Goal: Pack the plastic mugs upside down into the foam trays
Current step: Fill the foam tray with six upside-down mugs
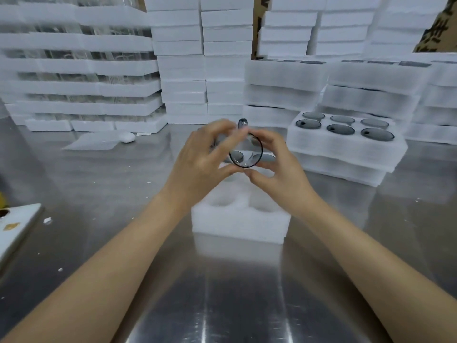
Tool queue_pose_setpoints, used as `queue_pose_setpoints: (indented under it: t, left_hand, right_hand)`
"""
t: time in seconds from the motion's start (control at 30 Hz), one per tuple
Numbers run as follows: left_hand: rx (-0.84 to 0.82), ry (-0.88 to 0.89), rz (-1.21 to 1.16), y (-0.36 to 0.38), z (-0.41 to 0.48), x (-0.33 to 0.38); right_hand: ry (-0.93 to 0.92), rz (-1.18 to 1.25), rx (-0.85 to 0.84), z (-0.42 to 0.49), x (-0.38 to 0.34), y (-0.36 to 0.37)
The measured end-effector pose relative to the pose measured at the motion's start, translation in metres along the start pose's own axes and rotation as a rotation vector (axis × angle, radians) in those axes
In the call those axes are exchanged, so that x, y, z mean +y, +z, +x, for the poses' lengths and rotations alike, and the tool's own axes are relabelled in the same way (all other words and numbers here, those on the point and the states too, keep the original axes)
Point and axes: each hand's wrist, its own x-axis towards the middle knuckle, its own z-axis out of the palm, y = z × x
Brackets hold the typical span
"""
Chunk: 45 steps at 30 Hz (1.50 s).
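Mug (244,158) at frame centre, clear, rim toward camera, handle up, held over foam tray (239,222). Left hand (202,157) and right hand (282,169) both curl closely round it, thumbs nearly meeting under rim

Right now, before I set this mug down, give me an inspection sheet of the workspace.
Surface: reflective metal table.
Job's things: clear mug held above the foam tray, whose two near pockets are empty; filled tray at right holds six upside-down mugs.
Clutter: foam sheet, small white object by it, foam crumbs, white board at the left edge.
Hands: left hand and right hand both grip the mug.
Cables: nothing seen.
Surroundings: stacked foam trays; cardboard behind.
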Motion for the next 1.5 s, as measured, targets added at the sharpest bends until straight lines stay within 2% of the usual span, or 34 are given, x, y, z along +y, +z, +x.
queue_pose_setpoints:
  t: [0.07, 0.13, 0.2, 0.4, 0.57, 0.7, 0.8, 0.9, 1.03, 1.13, 1.27, 1.4, 1.5]
  left_hand:
    - [-0.066, -0.18, -0.007, -0.001, 0.0, 0.0]
    - [-0.24, -0.408, -0.041, -0.001, -0.002, 0.002]
    - [-0.368, -0.557, -0.069, 0.0, -0.005, 0.003]
    - [-0.365, -0.575, -0.166, -0.003, -0.004, 0.002]
    - [-0.264, -0.43, -0.244, -0.003, -0.003, 0.002]
    - [-0.18, -0.345, -0.189, 0.0, -0.006, -0.001]
    - [-0.073, -0.498, -0.162, 0.003, -0.012, -0.007]
    - [0.02, -0.729, -0.162, 0.008, -0.026, -0.013]
    - [-0.122, -0.97, -0.152, 0.015, -0.05, -0.027]
    - [-0.202, -1.083, -0.206, 0.019, -0.054, -0.035]
    - [-0.345, -1.016, -0.181, 0.023, -0.061, -0.035]
    - [-0.436, -0.978, -0.168, 0.025, -0.062, -0.037]
    - [-0.472, -0.968, -0.153, 0.026, -0.065, -0.038]
  right_hand:
    - [-0.014, -0.062, -0.004, 0.0, -0.001, 0.0]
    - [-0.031, -0.121, -0.034, -0.001, -0.001, 0.0]
    - [-0.04, -0.162, -0.069, -0.001, -0.001, 0.0]
    - [-0.031, -0.153, -0.06, 0.0, -0.002, 0.001]
    - [0.015, -0.037, -0.062, 0.0, 0.001, 0.0]
    - [0.026, 0.016, 0.071, 0.001, 0.005, -0.001]
    - [0.044, -0.001, 0.226, 0.006, 0.01, -0.012]
    - [0.007, -0.176, 0.15, 0.004, 0.015, -0.028]
    - [-0.003, -0.302, -0.077, 0.0, 0.019, -0.032]
    - [-0.009, -0.311, -0.139, 0.002, 0.016, -0.028]
    - [-0.01, -0.284, -0.147, 0.003, 0.01, -0.035]
    - [0.066, -0.275, -0.255, 0.003, 0.008, -0.037]
    - [0.01, -0.299, -0.242, 0.001, 0.01, -0.032]
